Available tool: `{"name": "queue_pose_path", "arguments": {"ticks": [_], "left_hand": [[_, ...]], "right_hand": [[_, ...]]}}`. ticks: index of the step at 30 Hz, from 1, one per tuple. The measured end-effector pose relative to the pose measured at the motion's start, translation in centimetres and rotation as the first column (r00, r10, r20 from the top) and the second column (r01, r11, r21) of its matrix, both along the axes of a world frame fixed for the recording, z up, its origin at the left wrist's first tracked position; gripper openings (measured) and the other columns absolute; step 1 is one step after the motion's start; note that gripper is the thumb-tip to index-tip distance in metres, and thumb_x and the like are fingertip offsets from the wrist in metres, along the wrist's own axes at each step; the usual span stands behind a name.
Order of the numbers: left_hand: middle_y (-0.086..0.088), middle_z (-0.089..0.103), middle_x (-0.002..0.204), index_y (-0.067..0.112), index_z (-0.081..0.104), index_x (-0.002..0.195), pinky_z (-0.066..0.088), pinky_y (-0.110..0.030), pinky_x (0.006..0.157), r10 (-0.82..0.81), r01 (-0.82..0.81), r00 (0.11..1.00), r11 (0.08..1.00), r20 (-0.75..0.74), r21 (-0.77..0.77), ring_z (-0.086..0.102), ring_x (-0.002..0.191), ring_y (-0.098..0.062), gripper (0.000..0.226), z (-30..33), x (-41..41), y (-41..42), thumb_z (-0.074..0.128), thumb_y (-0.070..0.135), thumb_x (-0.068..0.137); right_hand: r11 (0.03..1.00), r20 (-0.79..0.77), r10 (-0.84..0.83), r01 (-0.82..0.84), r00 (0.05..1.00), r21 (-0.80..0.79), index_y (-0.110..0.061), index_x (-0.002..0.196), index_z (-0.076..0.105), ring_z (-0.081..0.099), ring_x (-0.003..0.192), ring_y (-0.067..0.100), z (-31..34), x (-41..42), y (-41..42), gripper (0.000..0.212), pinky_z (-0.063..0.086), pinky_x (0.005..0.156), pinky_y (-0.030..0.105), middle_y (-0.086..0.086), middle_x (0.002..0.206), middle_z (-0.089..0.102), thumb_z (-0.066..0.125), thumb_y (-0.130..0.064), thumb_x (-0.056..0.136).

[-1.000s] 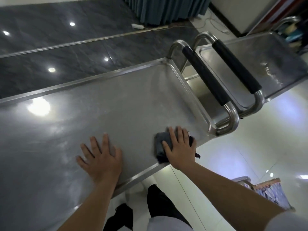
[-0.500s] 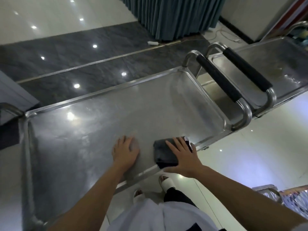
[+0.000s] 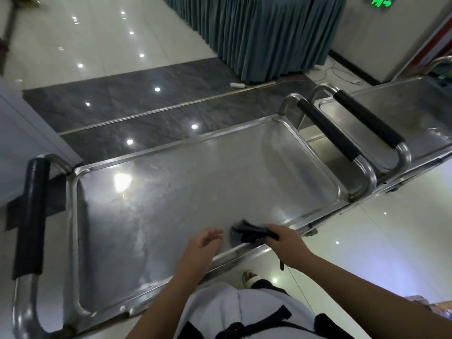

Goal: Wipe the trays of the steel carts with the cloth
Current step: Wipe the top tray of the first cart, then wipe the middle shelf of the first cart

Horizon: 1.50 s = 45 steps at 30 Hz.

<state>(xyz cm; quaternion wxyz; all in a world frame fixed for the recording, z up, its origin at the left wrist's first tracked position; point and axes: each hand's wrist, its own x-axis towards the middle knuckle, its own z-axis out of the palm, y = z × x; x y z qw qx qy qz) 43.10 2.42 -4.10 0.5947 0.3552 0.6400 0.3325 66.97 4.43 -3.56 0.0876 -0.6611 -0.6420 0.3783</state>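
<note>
Head view: our right hand (image 3: 285, 243) grips the dark cloth (image 3: 247, 233) bunched at the tray's near rim (image 3: 241, 250); left hand (image 3: 200, 248) relaxed, empty. Prob. mid-wipe; next we spread cloth & sweep across.

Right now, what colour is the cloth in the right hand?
Dark grey cloth, seen in the head view.

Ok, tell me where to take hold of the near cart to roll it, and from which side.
Take the black padded handle at the near cart's left end, coming from beyond that end. It is a long straight bar standing clear of the tray rim, free to wrap fingers around. The right hand grips the cloth, so the open left hand seems freer.
</note>
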Motion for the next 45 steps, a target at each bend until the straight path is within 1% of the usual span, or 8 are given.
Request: {"name": "queue_pose_path", "arguments": {"ticks": [4, 9, 19, 27, 33, 36, 39, 45], "left_hand": [[0.005, 0.076, 0.091, 0.026, 0.073, 0.094, 0.055, -0.041, 0.092, -0.013, 0.011, 0.999, 0.999, 0.045, 0.037, 0.070, 0.090, -0.019, 0.017, 1.4, 0.1, -0.2, 0.068, 0.010, 0.091], [0.011, 0.074, 0.097, 0.022, 0.070, 0.106, 0.053, -0.014, 0.075, -0.096, 0.083, 0.991, 0.987, 0.091, 0.135, 0.070, 0.093, -0.006, 0.016, 3.6, 1.9, -1.1, 0.064, 0.013, 0.095], [0.006, 0.068, 0.126, 0.042, 0.053, 0.134, 0.054, -0.041, 0.098, -0.201, 0.176, 0.924, 0.979, 0.325, 0.107, 0.067, 0.113, -0.016, 0.061, 5.8, 5.2, -3.9, 0.077, 0.052, 0.079], [0.007, 0.074, 0.109, 0.030, 0.061, 0.121, 0.057, -0.025, 0.083, 0.028, -0.069, 0.976, 0.981, 0.216, 0.182, 0.071, 0.101, -0.011, 0.035, 7.2, 10.6, -6.6, 0.071, 0.016, 0.091], [0.005, 0.076, 0.100, 0.024, 0.067, 0.111, 0.059, -0.027, 0.079, 0.142, -0.148, 0.988, 0.982, 0.058, 0.117, 0.072, 0.096, -0.016, 0.019, 6.7, 18.1, -11.2, 0.062, 0.012, 0.096], [0.002, 0.078, 0.096, 0.019, 0.070, 0.108, 0.058, -0.031, 0.076, 0.212, -0.216, 0.969, 0.976, 0.130, 0.020, 0.074, 0.090, -0.018, 0.021, 6.6, 21.6, -14.3, 0.062, 0.005, 0.095], [-0.007, 0.076, 0.104, 0.013, 0.070, 0.112, 0.058, -0.037, 0.079, 0.246, -0.237, 0.952, 0.969, 0.182, -0.065, 0.072, 0.097, -0.026, 0.026, 5.9, 24.2, -17.3, 0.061, -0.001, 0.092], [-0.006, 0.072, 0.119, 0.017, 0.061, 0.128, 0.053, -0.052, 0.098, 0.272, -0.252, 0.947, 0.959, 0.172, -0.128, 0.068, 0.110, -0.027, 0.033, 3.9, 27.9, -20.7, 0.061, 0.012, 0.096]], "right_hand": [[0.886, -0.467, -0.458, 0.349, 0.756, -0.304, -0.021, 0.118, 0.069, 0.070, 0.099, 0.027, 3.8, -0.7, 0.1, 0.021, 0.059, 0.084, 0.046, 0.004, 0.102, 0.076, 0.060, -0.022, 0.099], [0.768, -0.629, -0.640, 0.406, 0.441, -0.496, -0.008, 0.121, 0.066, 0.068, 0.102, 0.036, 5.9, -2.2, -1.0, 0.024, 0.059, 0.068, 0.039, 0.015, 0.108, 0.074, 0.056, -0.009, 0.098], [0.907, -0.685, -0.419, 0.230, 0.596, -0.354, -0.009, 0.117, 0.064, 0.072, 0.101, 0.025, 7.1, -2.5, -4.6, 0.027, 0.058, 0.085, 0.039, 0.008, 0.111, 0.073, 0.066, -0.008, 0.091], [0.974, -0.722, -0.209, 0.075, 0.659, -0.213, -0.028, 0.114, 0.075, 0.068, 0.110, 0.015, 7.2, 3.2, -6.7, 0.036, 0.053, 0.094, 0.030, 0.003, 0.115, 0.073, 0.062, -0.001, 0.093], [0.992, -0.595, -0.116, 0.128, 0.795, -0.022, -0.036, 0.122, 0.065, 0.062, 0.108, 0.006, 5.3, 11.2, -10.0, 0.041, 0.053, 0.078, 0.022, -0.010, 0.123, 0.061, 0.074, -0.015, 0.088], [0.977, -0.676, -0.182, 0.051, 0.715, -0.208, -0.043, 0.136, 0.050, 0.063, 0.110, 0.006, 4.2, 15.0, -11.9, 0.058, 0.057, 0.085, 0.031, -0.016, 0.124, 0.060, 0.077, -0.032, 0.085], [0.920, -0.719, -0.297, -0.013, 0.628, -0.391, -0.028, 0.125, 0.063, 0.070, 0.103, 0.017, 2.4, 17.8, -13.5, 0.033, 0.059, 0.080, 0.034, 0.000, 0.116, 0.072, 0.069, -0.022, 0.093], [0.915, -0.666, -0.329, 0.053, 0.670, -0.399, -0.024, 0.111, 0.072, 0.072, 0.094, 0.028, -0.2, 21.5, -17.1, 0.026, 0.057, 0.071, 0.033, 0.010, 0.102, 0.073, 0.067, -0.006, 0.093]]}}
